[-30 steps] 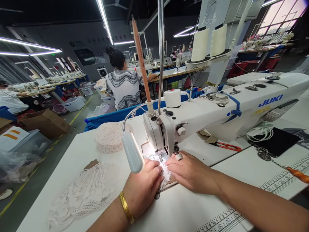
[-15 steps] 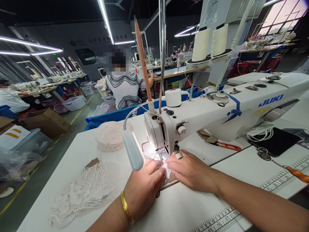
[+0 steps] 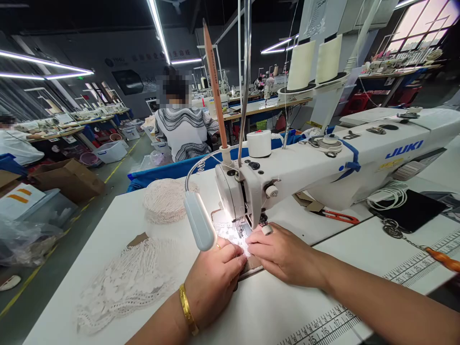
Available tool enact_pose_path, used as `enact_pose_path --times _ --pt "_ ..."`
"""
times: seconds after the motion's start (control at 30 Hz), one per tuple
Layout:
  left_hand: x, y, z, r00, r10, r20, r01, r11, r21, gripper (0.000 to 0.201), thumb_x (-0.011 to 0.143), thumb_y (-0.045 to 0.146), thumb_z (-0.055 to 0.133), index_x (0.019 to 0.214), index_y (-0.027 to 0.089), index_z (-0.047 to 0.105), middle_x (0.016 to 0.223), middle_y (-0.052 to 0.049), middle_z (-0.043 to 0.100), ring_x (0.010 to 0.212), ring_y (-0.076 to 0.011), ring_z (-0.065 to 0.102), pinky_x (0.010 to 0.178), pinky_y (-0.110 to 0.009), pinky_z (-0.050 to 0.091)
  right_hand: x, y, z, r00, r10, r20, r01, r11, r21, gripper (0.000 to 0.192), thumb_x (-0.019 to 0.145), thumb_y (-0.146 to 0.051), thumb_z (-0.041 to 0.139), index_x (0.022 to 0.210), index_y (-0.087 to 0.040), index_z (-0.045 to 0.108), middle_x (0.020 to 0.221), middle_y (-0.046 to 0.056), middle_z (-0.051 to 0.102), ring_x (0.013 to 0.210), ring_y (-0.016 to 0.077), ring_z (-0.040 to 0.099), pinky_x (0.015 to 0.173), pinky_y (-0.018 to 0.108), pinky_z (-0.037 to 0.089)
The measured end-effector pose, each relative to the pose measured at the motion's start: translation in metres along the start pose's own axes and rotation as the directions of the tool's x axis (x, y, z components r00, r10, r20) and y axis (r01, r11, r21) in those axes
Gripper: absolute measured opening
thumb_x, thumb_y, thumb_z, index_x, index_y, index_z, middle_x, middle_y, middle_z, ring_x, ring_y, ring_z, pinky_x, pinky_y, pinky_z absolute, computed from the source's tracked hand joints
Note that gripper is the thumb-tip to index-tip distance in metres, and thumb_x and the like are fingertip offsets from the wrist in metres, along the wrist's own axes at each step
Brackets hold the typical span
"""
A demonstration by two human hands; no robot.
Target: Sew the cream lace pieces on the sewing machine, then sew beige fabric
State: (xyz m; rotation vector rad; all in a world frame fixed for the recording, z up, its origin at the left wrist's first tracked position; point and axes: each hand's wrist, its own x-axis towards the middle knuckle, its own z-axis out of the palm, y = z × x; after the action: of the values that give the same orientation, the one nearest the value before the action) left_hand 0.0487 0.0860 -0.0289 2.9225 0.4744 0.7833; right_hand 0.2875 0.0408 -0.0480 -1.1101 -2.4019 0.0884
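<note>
Spanning a lit factory hall, the white sewing table bears both hands: left hand and right hand press flat on the lace strip, its length running away from them under the JUKI sewing machine.

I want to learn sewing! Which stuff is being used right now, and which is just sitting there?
In use:
left hand
right hand
lace piece under the needle
JUKI sewing machine
machine lamp

Lying about:
lace pile
round lace stack
red snips
black phone
</note>
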Motion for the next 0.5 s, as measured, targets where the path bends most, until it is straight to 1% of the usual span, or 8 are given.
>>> enact_pose_path --times 0.1,0.2,0.4,0.5 --pt "0.000 0.002 0.000 1.000 0.031 0.004 -0.031 0.999 0.024 0.030 0.097 0.001 0.047 0.099 0.018 0.071 0.095 -0.004 0.077 0.078 -0.0201 0.065 0.079 -0.038 0.051 -0.001 -0.001 0.000 1.000 -0.006 0.019 0.006 1.000 0.003 0.023 0.094 -0.006 0.049 0.098 -0.022 0.067 0.101 0.006 0.071 0.094 0.0239 0.058 0.086 0.038 0.047" --pt "0.000 0.001 0.000 1.000 0.018 -0.001 -0.018 0.999 0.041 0.029 0.097 0.002 0.047 0.098 0.018 0.071 0.094 -0.004 0.077 0.076 -0.0201 0.065 0.078 -0.038 0.051 0.000 -0.001 0.001 0.999 0.014 0.030 -0.014 1.000 -0.006 0.024 0.094 -0.006 0.049 0.097 -0.021 0.067 0.102 0.007 0.071 0.094 0.0237 0.058 0.086 0.038 0.047" --pt "0.000 -0.008 0.003 1.000 0.004 -0.018 -0.003 0.998 0.070 0.029 0.101 0.005 0.046 0.101 0.017 0.073 0.097 -0.005 0.078 0.079 -0.0209 0.066 0.077 -0.038 0.052 0.004 0.000 0.004 0.997 0.069 0.033 -0.068 0.997 -0.022 0.023 0.093 -0.006 0.051 0.097 -0.021 0.067 0.114 0.005 0.074 0.092 0.0233 0.057 0.085 0.038 0.047" --pt "0.001 -0.013 0.005 1.000 0.003 -0.019 -0.001 0.994 0.109 0.027 0.102 0.007 0.048 0.101 0.018 0.073 0.099 -0.004 0.079 0.079 -0.0207 0.066 0.079 -0.039 0.053 0.006 0.000 0.005 0.994 0.107 0.007 -0.106 0.994 -0.036 0.022 0.093 -0.007 0.053 0.099 -0.021 0.069 0.118 0.003 0.075 0.095 0.0249 0.057 0.086 0.038 0.048"
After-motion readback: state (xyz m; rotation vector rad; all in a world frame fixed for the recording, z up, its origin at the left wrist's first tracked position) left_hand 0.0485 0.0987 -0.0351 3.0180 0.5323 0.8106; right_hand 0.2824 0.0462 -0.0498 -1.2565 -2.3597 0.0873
